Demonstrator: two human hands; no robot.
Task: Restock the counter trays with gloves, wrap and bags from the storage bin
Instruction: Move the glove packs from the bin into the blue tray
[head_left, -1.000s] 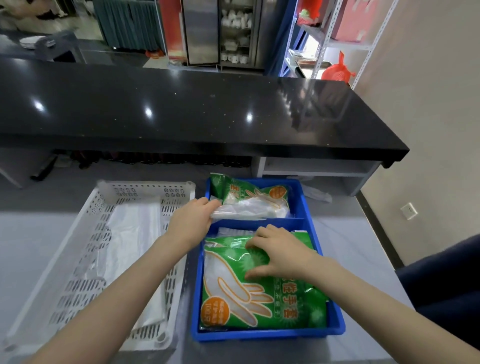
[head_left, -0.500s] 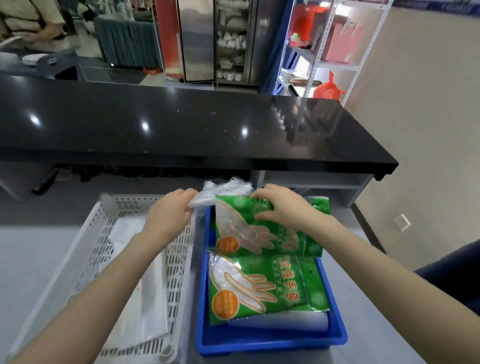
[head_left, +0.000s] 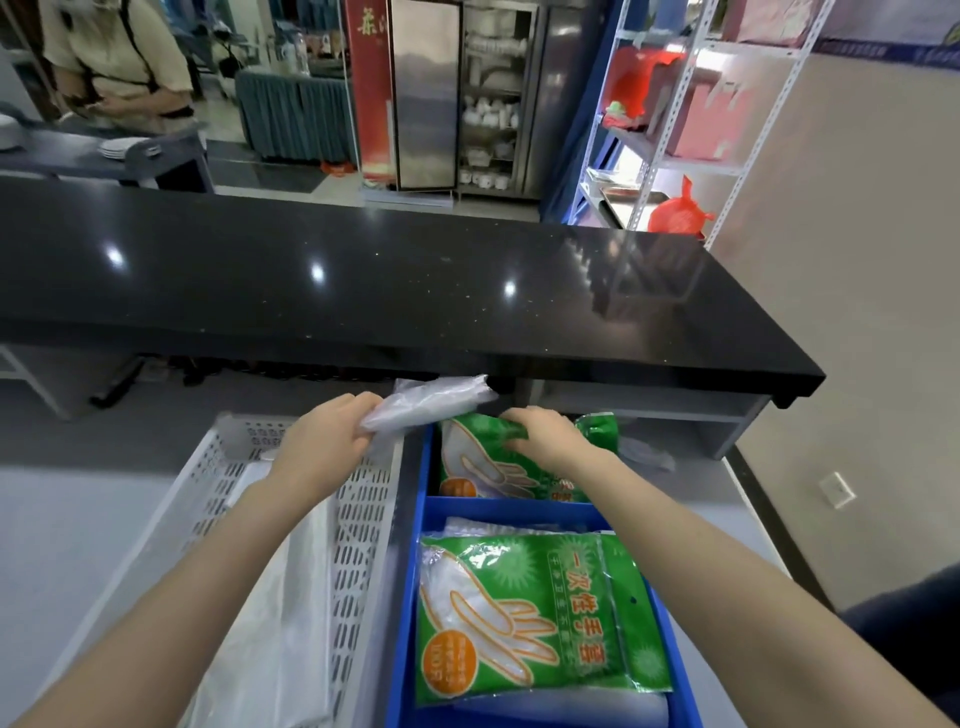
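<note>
A blue divided tray (head_left: 519, 506) stands on the grey counter. My right hand (head_left: 545, 436) grips the top edge of a green glove pack (head_left: 478, 467) that stands tilted in the tray's far compartment. My left hand (head_left: 327, 441) holds a clear plastic bag bundle (head_left: 431, 402) lifted above the tray's far left corner. A second green glove pack (head_left: 535, 613) lies flat in the near compartment on top of clear packets. To the left stands a white perforated basket (head_left: 363, 519) with white plastic bags (head_left: 280, 623) inside.
A black raised countertop (head_left: 415, 280) runs across just beyond the trays, with an open shelf (head_left: 649, 410) under its right end. A loose clear packet (head_left: 644, 454) lies right of the blue tray. A person (head_left: 119, 67) stands at the far left beyond the counter. Metal shelving (head_left: 675, 130) stands at the back right.
My left hand lifted the clear bag bundle out of the far compartment. My right hand took the top glove pack from the near compartment and set it into the far compartment.
</note>
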